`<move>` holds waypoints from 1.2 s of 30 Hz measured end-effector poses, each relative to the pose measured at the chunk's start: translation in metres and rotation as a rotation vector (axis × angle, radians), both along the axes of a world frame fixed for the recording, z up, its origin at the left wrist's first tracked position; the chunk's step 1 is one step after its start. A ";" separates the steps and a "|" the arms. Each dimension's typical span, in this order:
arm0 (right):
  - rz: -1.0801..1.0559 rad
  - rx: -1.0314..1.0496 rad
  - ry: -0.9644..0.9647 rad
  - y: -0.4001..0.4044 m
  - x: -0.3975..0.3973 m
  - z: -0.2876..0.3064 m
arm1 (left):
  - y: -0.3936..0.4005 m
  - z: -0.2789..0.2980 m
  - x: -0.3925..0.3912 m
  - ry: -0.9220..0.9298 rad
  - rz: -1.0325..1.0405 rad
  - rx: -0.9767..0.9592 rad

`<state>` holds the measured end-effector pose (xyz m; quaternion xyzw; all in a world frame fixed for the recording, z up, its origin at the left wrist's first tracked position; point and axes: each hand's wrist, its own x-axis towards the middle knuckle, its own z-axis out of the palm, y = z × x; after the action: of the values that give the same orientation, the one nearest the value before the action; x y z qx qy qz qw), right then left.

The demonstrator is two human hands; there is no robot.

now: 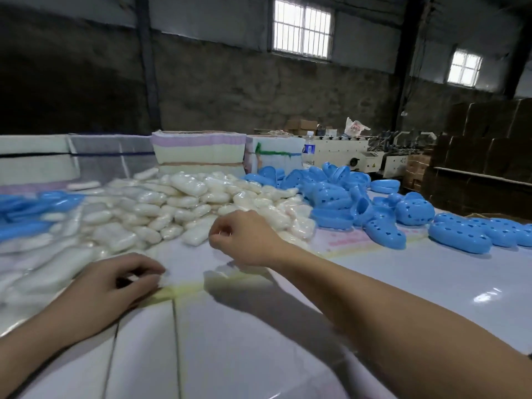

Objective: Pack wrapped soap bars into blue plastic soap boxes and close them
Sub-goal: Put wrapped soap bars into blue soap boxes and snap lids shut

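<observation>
A big heap of wrapped white soap bars [184, 203] covers the middle and left of the table. Blue plastic soap boxes [383, 226] with holes lie in a pile to the right, and more blue boxes [26, 208] sit at the far left. My left hand [115, 286] rests low at the heap's near edge, fingers curled round a wrapped soap bar [163, 279] that shows white at its fingertips and is mostly hidden. My right hand [244, 237] hovers above the table in front of the heap, fingers curled, holding nothing. Another wrapped bar [224, 272] lies under it.
The table [374, 286] has a glossy pale cover. Bundled stacks of cloth [198, 152] stand along its far edge with a water bottle [308, 148]. A machine [357, 156] and stacked cardboard boxes [483, 156] stand beyond on the right.
</observation>
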<state>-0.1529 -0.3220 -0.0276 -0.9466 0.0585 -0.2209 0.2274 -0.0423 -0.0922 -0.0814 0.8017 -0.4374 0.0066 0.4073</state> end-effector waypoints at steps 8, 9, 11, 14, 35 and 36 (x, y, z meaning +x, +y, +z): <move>0.077 0.205 -0.159 0.084 0.064 -0.028 | 0.007 0.013 -0.003 -0.092 0.220 -0.133; 0.089 0.185 -0.155 0.083 0.065 -0.035 | 0.009 0.014 -0.001 -0.114 0.226 -0.132; 0.135 0.167 -0.139 0.080 0.067 -0.040 | 0.011 0.016 0.000 -0.117 0.271 -0.140; 0.186 0.151 -0.120 0.076 0.064 -0.039 | 0.011 0.023 -0.003 -0.161 0.298 -0.172; 0.557 -0.051 -0.002 0.099 0.050 -0.042 | 0.145 0.095 0.069 -0.014 0.860 1.255; 0.560 -0.051 0.003 0.099 0.049 -0.042 | 0.147 0.093 0.070 -0.016 0.859 1.302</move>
<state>-0.1036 -0.2230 -0.0691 -0.9317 -0.2107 -0.1494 0.2555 0.0272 0.0545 0.0112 0.9784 -0.0073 -0.0886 -0.1865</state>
